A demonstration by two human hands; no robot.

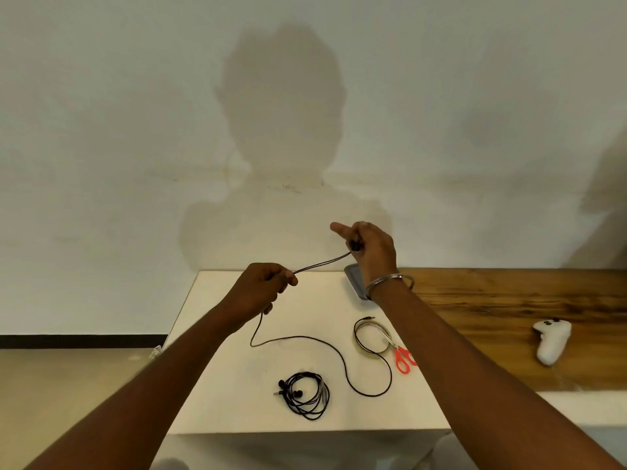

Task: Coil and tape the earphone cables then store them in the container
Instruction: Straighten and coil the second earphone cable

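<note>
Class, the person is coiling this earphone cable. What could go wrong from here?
The free end of the earphone cable lies at the tape roll beside the scissors; pulling might drag them. Its slack loop also passes near the coiled earphones and could snag them.

Arms of the seated person, both forearms bare as far as can be seen. The right hand [371,247] carries one ornament at the wrist: a thin, plain, round bangle [390,276] of silver-coloured metal, loosely fitting. The left hand [261,288] and its wrist are bare.
</note>
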